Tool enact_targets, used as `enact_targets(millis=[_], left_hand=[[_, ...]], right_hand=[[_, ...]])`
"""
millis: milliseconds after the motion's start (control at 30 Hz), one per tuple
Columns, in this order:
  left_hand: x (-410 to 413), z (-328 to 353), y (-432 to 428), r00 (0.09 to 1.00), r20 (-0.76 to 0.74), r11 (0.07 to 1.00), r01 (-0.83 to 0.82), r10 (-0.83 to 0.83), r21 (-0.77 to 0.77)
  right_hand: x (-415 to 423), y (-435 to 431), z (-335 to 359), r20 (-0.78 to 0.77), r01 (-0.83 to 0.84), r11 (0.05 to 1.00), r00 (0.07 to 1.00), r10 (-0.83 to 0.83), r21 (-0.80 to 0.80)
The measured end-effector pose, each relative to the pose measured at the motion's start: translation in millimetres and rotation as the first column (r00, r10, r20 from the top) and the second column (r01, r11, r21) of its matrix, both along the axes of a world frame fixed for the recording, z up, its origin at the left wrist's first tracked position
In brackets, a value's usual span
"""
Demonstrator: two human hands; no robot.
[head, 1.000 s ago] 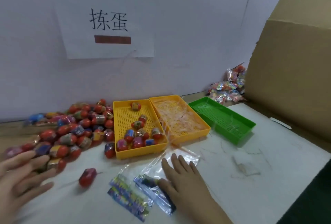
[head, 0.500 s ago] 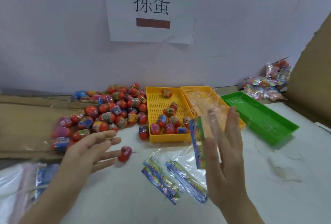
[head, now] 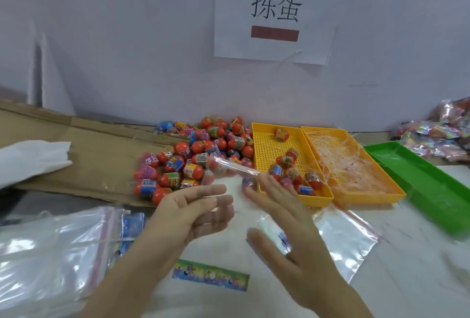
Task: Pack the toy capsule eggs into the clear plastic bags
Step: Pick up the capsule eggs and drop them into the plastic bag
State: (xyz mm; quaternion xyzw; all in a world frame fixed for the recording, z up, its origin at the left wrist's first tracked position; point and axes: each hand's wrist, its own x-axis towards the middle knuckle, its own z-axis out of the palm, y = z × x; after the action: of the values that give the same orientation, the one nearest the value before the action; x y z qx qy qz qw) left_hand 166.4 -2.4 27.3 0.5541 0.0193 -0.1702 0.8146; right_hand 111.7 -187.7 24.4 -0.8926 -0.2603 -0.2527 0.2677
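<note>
1. Nearest, at the left front, a big zip bag point(head: 50, 254) lies slumped on the table point(head: 407, 279). Blue printed packs show through its mouth end. A printed strip point(head: 211, 275) lies flat between the forearms.
2. A flat clear bag point(head: 348, 241) lies on the table right of the right hand. Beyond it, white table top runs to the green tray.
3. The left hand point(head: 188, 216) and right hand point(head: 287, 223) are up off the table, palms facing and near each other, fingers straight and spread. A clear bag point(head: 236, 166) hangs blurred between them, its film over the left fingers and against the right palm. No finger curls round it.
4. Just past the right fingertips is the near corner of the first yellow tray point(head: 264, 149). It holds roughly ten capsule eggs point(head: 292, 172), most at the near end and one alone at the far end.
5. Hard against its right wall, the second yellow tray point(head: 323, 129) holds a tangle of thin clear film. The green tray point(head: 417, 180) sits just beside that, angled, its green floor showing.
6. Left of the first yellow tray, a loose pile of eggs point(head: 198, 157) crowds against the tray wall and spills onto a cardboard sheet point(head: 89, 144). The sheet's front edge runs left of the left hand.
7. Farthest, packed bags point(head: 442, 134) heap at the right by the wall, and a paper sign point(head: 274, 17) hangs above the trays.
</note>
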Motion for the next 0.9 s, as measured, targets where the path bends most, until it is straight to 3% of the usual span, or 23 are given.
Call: enact_targets(millis=[67, 133, 200, 267, 300, 367, 400, 567, 667, 700, 733, 800, 867, 900], left_hand=[[1.9, -1.2, 1.8, 0.999, -0.024, 0.999, -0.024, 0.025, 0.025], [0.0, 0.4, 3.3, 1.000, 0.012, 0.998, -0.028, 0.028, 0.048], [-1.1, 2.7, 5.6, 0.999, 0.041, 0.998, -0.036, 0.034, 0.051], [-0.6, 5.7, 8.0, 0.996, 0.068, 0.997, -0.053, 0.050, 0.050], [-0.5, 7.6, 9.2, 0.995, 0.083, 0.997, -0.063, 0.059, 0.046], [-0.3, 10.8, 12.2, 0.992, 0.095, 0.997, -0.081, 0.081, -0.004], [-0.1, 11.4, 14.1, 0.991, 0.102, 0.996, -0.088, 0.091, -0.030], [-0.3, 15.5, 20.6, 0.984, 0.149, 0.995, -0.094, 0.095, -0.011], [2.6, 12.9, 21.8, 0.957, 0.164, 0.971, -0.240, 0.240, -0.025], [3.2, 12.4, 22.3, 0.944, 0.168, 0.959, -0.282, 0.284, -0.036], [4.0, 11.8, 22.9, 0.933, 0.180, 0.950, -0.309, 0.312, -0.041], [4.2, 11.9, 23.0, 0.921, 0.217, 0.945, -0.326, 0.325, -0.033], [3.4, 12.2, 22.5, 0.915, 0.243, 0.944, -0.328, 0.322, -0.015], [2.9, 11.9, 22.0, 0.914, 0.251, 0.945, -0.328, 0.319, -0.006]], right_hand=[[7.9, -11.0, 3.6, -0.094, 0.162, 0.885, 0.986, -0.135, 0.436], [18.2, -18.1, 5.9, -0.129, 0.292, 0.704, 0.952, -0.276, 0.647], [22.3, -14.9, 9.3, -0.070, 0.314, 0.754, 0.939, -0.338, 0.576], [23.5, -6.7, 11.3, -0.116, 0.284, 0.795, 0.958, -0.263, 0.536], [26.2, -0.7, 13.5, -0.249, 0.286, 0.785, 0.953, -0.173, 0.549], [35.3, 8.1, 14.5, -0.536, 0.311, 0.758, 0.842, 0.060, 0.573], [39.6, 12.1, 15.4, -0.586, 0.288, 0.733, 0.789, 0.183, 0.616], [54.0, 23.9, 26.3, -0.492, 0.115, 0.644, 0.748, 0.444, 0.756], [60.5, 27.4, 15.5, -0.495, 0.193, 0.634, 0.799, 0.340, 0.749], [61.2, 27.3, 8.7, -0.483, 0.226, 0.672, 0.847, 0.222, 0.706], [61.1, 25.9, 3.0, -0.456, 0.237, 0.773, 0.887, 0.076, 0.589], [59.7, 21.6, -9.7, -0.407, 0.166, 0.980, 0.907, -0.107, 0.112], [61.2, 19.8, -21.0, -0.460, 0.013, 0.944, 0.871, -0.172, -0.329], [63.2, 19.1, -24.1, -0.459, -0.025, 0.897, 0.865, -0.202, -0.441]])
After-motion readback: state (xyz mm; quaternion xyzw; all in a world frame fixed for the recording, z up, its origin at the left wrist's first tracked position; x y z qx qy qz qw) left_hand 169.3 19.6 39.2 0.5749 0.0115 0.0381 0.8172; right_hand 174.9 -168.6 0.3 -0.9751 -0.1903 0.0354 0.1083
